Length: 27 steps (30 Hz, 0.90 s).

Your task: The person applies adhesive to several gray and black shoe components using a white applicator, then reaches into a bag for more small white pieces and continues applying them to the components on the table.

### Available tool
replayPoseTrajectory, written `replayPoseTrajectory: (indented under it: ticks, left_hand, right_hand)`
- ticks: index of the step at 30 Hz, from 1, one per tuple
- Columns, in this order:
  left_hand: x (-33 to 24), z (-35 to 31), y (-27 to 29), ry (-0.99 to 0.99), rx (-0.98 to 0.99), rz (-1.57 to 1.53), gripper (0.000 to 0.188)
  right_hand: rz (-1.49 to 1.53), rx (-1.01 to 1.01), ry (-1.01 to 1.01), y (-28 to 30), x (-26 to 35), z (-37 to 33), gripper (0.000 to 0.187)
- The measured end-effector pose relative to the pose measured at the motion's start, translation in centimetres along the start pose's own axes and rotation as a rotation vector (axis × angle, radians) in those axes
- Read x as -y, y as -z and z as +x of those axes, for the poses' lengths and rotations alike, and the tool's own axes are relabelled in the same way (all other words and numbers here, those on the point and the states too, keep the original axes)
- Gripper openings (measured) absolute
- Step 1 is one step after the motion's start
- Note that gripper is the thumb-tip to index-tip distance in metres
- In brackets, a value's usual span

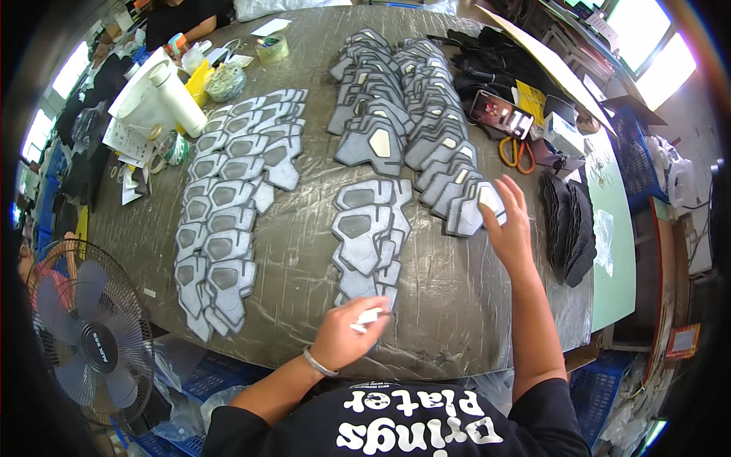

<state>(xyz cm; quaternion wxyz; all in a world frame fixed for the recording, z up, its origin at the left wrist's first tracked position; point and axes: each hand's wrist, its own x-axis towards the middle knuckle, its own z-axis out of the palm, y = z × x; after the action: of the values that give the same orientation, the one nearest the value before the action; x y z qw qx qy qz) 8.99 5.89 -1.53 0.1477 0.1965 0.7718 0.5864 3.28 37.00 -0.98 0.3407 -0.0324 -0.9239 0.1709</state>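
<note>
A person's left hand pinches a small white piece at the table's near edge, beside a middle row of grey cut pieces; the right hand, fingers spread loose, touches the nearest grey piece of the right row

Grey pieces with cream panels on a brown-grey table; orange scissors.

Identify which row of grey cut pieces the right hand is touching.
The right hand rests on the near end piece of the rightmost row, with pale centre patches; the left hand is at the middle row.
</note>
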Motion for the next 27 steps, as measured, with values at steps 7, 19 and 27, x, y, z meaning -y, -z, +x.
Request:
replayPoseTrajectory:
  ticks: [7, 19, 27]
  left_hand:
    - [-11.8, 1.5, -9.5, -0.266, 1.267, -0.689, 0.047]
    - [-16.0, 0.2, -12.8, -0.09, 1.84, -0.837, 0.008]
    - [-14.5, 1.5, -11.2, -0.112, 1.806, -0.652, 0.015]
  right_hand:
    - [-0.14, 0.429, 0.03, 2.2, -3.8, 9.4, 0.021]
    - [-0.207, 0.576, -0.235, 15.0, -10.5, 8.7, 0.019]
    - [-0.045, 0.67, -0.007, 12.0, -6.2, 8.2, 0.021]
